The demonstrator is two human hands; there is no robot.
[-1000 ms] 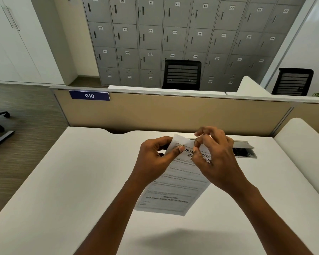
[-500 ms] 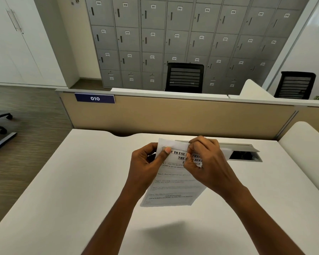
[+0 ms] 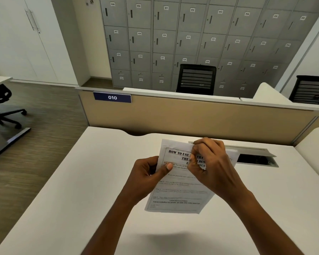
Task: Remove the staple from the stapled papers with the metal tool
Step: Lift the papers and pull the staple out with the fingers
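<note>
White printed stapled papers (image 3: 180,192) held up over the white laminate desk (image 3: 81,181).
Left hand (image 3: 145,175) pinches the left edge; right hand (image 3: 212,166) clamps the top edge, possibly hiding staple and tool. A crooked pull against that loose hold could tear the corner.

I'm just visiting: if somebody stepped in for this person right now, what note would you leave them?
Left hand: pinches the left edge of the white printed papers, held above the white desk.
Right hand: fingers curled, pinching the papers' top.
Metal tool and staple: not visible; possibly hidden under the right hand.
Done: cannot confirm the staple is out.
Left: find the staple, pry it out with the tool.
</note>
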